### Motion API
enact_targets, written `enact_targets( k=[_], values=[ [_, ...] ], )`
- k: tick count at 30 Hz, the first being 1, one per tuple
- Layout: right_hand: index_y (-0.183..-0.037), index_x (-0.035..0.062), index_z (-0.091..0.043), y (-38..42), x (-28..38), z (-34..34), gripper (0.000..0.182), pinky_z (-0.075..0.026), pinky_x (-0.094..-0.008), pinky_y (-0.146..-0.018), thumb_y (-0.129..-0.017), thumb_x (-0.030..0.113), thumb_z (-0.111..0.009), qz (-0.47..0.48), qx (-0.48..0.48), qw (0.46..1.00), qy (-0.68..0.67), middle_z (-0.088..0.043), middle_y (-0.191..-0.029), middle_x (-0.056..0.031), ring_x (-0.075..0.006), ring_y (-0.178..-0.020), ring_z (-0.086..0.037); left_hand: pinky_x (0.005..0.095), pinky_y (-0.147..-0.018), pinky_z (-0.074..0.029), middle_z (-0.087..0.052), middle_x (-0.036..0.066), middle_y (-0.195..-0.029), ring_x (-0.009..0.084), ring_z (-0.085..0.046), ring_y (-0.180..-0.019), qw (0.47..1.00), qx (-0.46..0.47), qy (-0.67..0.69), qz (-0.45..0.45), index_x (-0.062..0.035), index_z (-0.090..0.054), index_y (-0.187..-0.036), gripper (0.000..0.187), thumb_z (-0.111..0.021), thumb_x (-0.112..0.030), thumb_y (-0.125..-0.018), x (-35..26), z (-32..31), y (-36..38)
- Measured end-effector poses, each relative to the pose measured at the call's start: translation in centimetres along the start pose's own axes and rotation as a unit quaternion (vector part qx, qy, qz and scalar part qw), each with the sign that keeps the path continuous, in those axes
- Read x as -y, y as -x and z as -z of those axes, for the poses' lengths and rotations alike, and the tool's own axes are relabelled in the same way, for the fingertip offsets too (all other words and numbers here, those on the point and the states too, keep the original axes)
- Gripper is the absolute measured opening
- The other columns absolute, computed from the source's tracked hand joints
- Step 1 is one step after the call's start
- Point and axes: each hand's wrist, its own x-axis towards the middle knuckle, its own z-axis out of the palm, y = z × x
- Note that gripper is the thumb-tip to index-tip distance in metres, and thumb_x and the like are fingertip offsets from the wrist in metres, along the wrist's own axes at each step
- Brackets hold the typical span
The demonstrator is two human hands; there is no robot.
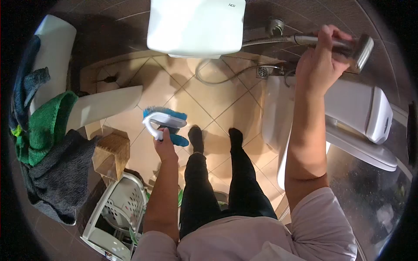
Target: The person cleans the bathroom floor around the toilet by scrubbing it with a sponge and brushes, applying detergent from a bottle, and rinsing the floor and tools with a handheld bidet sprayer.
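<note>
The brush (170, 117) is clasped in the left hand (165, 148) above the floor (196, 96), while, well apart, the shower head (362, 54) is clamped in the right hand (321, 69), from which it could be pulled if its hose (272, 39) is caught.

White fixture (196, 28) cut off above, shirt (235, 239) below; inside of basket (138, 193) seems partly hidden.

Glare whitens the cistern (196, 28), shadows cross the floor (196, 93), and dark edges bow.
</note>
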Motion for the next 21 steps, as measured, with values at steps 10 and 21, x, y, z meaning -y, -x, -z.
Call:
enact_targets(
  k=[10, 21],
  values=[
    [-0.092, 0.0084, -0.038, 0.2, -6.5, -0.8, 0.015, -0.036, -0.02, -0.071, -0.084, 0.003, -0.05, 0.002, 0.047, 0.991, 0.126, -0.039, -0.092, -0.0005, -0.0062, -0.076, -0.037, 0.0244, -0.063, -0.039, -0.051, 0.0, -0.078, 0.0095, -0.046, -0.071, 0.999, 0.049, 0.003, 0.0, -0.0053, -0.053, -0.085, 0.012, -0.059, -0.013, -0.079, 0.0, 0.1, 0.2],
    [-0.117, 0.0003, -0.033, 4.0, -3.9, 3.9, 0.066, -0.04, -0.025, -0.074, -0.067, 0.017, -0.074, -0.07, 0.101, 0.967, 0.222, -0.044, -0.103, -0.0085, -0.0149, -0.09, -0.041, 0.0231, -0.062, -0.038, -0.049, 0.0, -0.077, 0.0087, -0.045, -0.069, 0.995, 0.056, -0.075, -0.028, -0.005, -0.052, -0.087, 0.013, -0.059, -0.012, -0.079, -2.6, -1.3, 0.7]
  ],
)
